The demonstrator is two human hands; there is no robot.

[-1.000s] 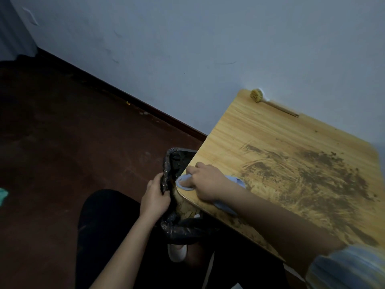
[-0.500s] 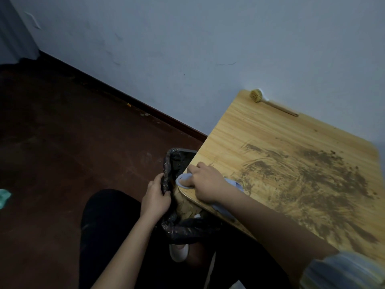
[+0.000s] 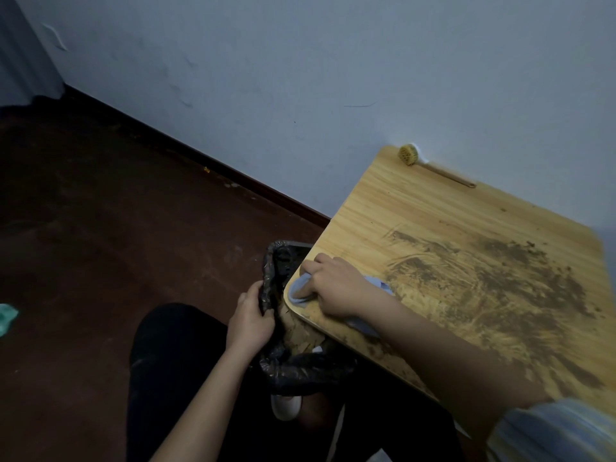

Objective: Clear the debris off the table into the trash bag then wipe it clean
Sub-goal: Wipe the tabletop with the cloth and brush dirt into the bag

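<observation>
Non-task stuff in view: small round straw-coloured scrub brush with a thin wooden handle, lying at the far edge of the worktop against the pale blue-grey painted wall, head toward the corner, handle running right along the wall. Dark reddish-brown floor fills the left side, scuffed, a few light specks near the dark brown skirting board. Crumpled teal scrap on the floor at the left frame edge, partly cut off. White shoe toe on the floor near bottom centre. Grey curtain or panel edge at top left, too dim to identify.
</observation>
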